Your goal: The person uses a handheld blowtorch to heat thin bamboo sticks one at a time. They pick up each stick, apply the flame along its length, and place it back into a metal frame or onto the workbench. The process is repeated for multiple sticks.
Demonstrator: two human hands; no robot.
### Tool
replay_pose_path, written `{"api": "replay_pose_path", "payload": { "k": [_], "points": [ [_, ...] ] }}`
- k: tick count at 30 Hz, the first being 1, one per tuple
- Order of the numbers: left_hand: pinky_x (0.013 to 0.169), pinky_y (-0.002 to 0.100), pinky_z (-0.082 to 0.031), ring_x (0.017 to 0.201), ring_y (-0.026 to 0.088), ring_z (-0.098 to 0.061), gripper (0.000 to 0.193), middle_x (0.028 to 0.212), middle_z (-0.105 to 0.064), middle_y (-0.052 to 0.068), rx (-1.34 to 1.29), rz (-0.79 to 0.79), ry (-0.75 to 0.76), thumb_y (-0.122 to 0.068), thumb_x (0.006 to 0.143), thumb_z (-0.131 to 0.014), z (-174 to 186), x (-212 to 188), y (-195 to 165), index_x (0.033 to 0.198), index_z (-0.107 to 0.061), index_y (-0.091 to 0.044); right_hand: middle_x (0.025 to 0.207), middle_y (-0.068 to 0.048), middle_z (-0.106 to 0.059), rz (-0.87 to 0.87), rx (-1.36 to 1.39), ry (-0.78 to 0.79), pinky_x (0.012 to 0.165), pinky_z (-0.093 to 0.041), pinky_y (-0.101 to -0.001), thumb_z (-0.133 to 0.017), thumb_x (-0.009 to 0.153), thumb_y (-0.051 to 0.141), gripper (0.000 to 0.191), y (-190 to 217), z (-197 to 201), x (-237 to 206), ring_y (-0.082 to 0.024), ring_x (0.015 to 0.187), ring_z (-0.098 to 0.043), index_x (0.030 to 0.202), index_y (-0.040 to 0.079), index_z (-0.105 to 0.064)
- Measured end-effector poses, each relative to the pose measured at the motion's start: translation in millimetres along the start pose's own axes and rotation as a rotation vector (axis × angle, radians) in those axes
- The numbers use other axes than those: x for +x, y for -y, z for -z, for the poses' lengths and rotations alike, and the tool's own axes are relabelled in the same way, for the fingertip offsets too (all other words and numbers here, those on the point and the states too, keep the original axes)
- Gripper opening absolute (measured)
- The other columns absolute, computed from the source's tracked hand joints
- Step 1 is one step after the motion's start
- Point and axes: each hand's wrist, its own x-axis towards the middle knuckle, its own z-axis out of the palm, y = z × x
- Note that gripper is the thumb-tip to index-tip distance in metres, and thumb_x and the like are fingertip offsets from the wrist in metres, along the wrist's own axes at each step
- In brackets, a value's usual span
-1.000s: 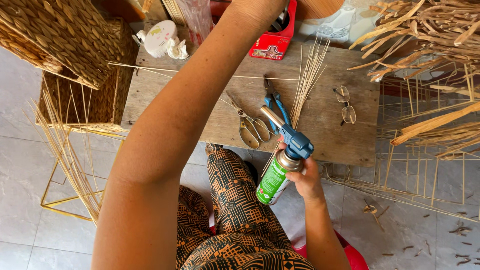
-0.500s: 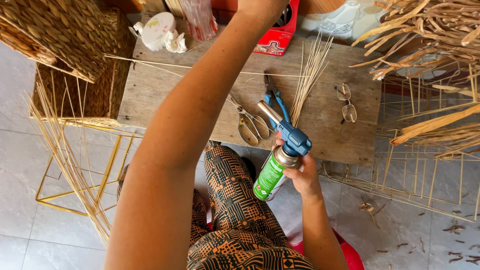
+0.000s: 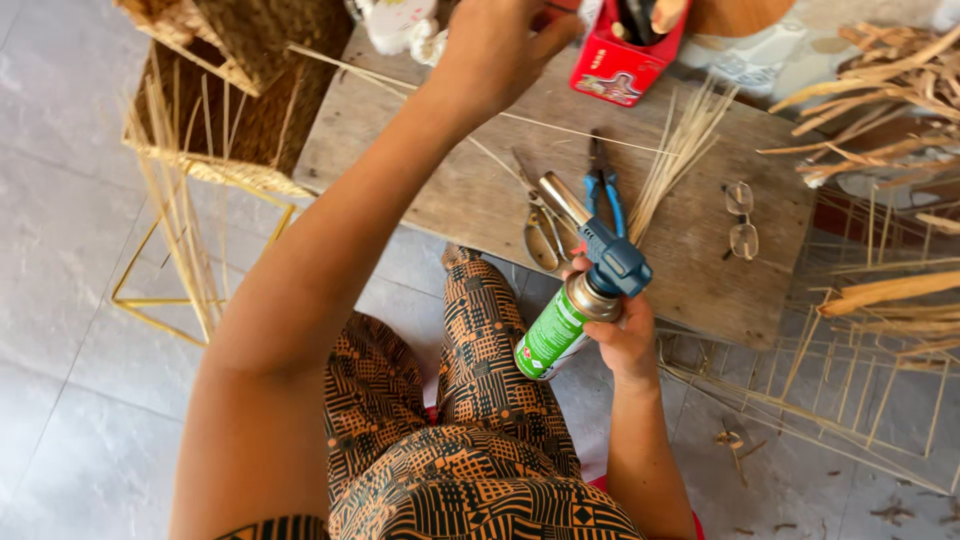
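Torch (image 3: 583, 288) sits low and right of centre in the frame, gripped by the right hand (image 3: 620, 335), whose fingers wrap the green can while the blue head and metal nozzle point up-left over the board (image 3: 450, 190). Compared with half a second ago, the torch and this hand are held much the same, but the left hand (image 3: 495, 50), then cut off by the top edge, now shows at top centre, well apart from the torch. Its fingers are curled near a thin reed (image 3: 560, 125) lying across the board; whether they pinch it cannot be told. Beyond the nozzle lie scissors (image 3: 543, 235) and blue pliers (image 3: 603, 185), then a reed bundle (image 3: 680, 150) and glasses (image 3: 741, 218) to the right. Farthest, a red box (image 3: 620, 65) at the top and a woven basket (image 3: 240, 80) at upper left.
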Motion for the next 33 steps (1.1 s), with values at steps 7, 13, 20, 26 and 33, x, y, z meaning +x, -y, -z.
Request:
{"api": "replay_pose_path", "payload": {
  "k": [7, 13, 20, 26, 33],
  "points": [
    [0.097, 0.031, -0.06, 0.114, 0.014, -0.07, 0.031, 0.123, -0.073, 0.007, -0.087, 0.53, -0.265, -0.009, 0.103, -0.07, 185.8, -208.2, -5.1, 0.133, -0.065, -0.004, 0.144, -0.018, -0.058, -0.037, -0.023, 0.046, 0.117, -0.048, -0.0483, -0.068, 0.07, 0.003, 0.085, -0.9, -38.7, -4.4, -0.034, 0.131, -0.061, 0.151, -0.003, -0.044],
    [0.084, 0.033, -0.057, 0.094, 0.021, -0.073, 0.021, 0.107, -0.076, 0.01, 0.358, 0.947, -0.532, -0.013, 0.1, -0.072, 282.2, -418.5, 4.7, 0.118, -0.073, -0.003, 0.145, -0.016, -0.059, -0.055, -0.009, 0.165, 0.119, -0.047, -0.0475, -0.07, 0.071, 0.004, 0.087, -8.0, -86.4, -6.2, -0.034, 0.132, -0.062, 0.153, -0.002, -0.044],
    [0.077, 0.036, -0.056, 0.085, 0.024, -0.073, 0.015, 0.098, -0.075, 0.014, 0.533, 1.097, -0.516, -0.017, 0.094, -0.075, 303.9, -552.1, 17.1, 0.106, -0.078, -0.008, 0.143, -0.018, -0.059, -0.133, -0.038, 0.251, 0.123, -0.047, -0.0467, -0.071, 0.074, 0.005, 0.089, -28.4, -149.5, -16.2, -0.031, 0.129, -0.062, 0.158, -0.003, -0.041],
    [0.074, 0.041, -0.055, 0.08, 0.028, -0.072, 0.012, 0.09, -0.075, 0.012, 0.574, 1.183, -0.516, -0.023, 0.091, -0.077, 288.5, -551.8, 31.2, 0.096, -0.08, -0.012, 0.145, -0.019, -0.059, -0.177, -0.075, 0.289, 0.121, -0.047, -0.0456, -0.07, 0.074, 0.004, 0.09, -32.4, -181.2, -26.6, -0.032, 0.133, -0.062, 0.158, -0.004, -0.039],
    [0.077, 0.042, -0.054, 0.085, 0.028, -0.07, 0.013, 0.092, -0.072, 0.007, 0.593, 1.117, -0.565, -0.025, 0.091, -0.076, 278.5, -508.3, 42.9, 0.095, -0.077, -0.013, 0.145, -0.02, -0.058, -0.166, -0.115, 0.275, 0.119, -0.048, -0.047, -0.07, 0.073, 0.005, 0.089, -28.5, -186.3, -34.3, -0.034, 0.133, -0.062, 0.156, -0.005, -0.04]
  ]
}}
